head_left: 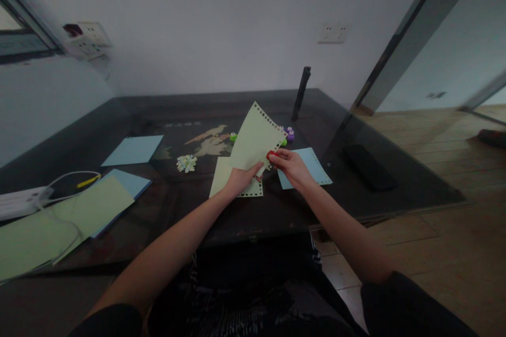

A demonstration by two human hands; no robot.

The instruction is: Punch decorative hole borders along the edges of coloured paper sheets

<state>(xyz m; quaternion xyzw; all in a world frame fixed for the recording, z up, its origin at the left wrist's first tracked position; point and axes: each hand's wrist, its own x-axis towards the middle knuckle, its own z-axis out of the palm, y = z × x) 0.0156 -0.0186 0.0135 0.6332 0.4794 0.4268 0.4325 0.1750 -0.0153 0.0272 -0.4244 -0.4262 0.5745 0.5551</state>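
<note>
My left hand [242,179] grips the lower corner of a pale green sheet of paper [253,137], which is held up at a tilt. A row of punched holes runs along its upper right edge. My right hand [291,166] is closed on a small red craft punch [272,155] at the sheet's right edge. Under the raised sheet lies another green sheet [220,176] with holes along its border. Beside my right hand rests a light blue sheet [312,166], punched along its right side. A heap of small paper cutouts [186,163] lies to the left.
Purple punches [290,134] and a green punch [233,137] stand behind the paper. A black upright stick [301,93] rises at the back. On the right lies a dark flat object [368,167]. Blue paper [133,150], green paper [95,210] and a white power strip [23,202] occupy the left.
</note>
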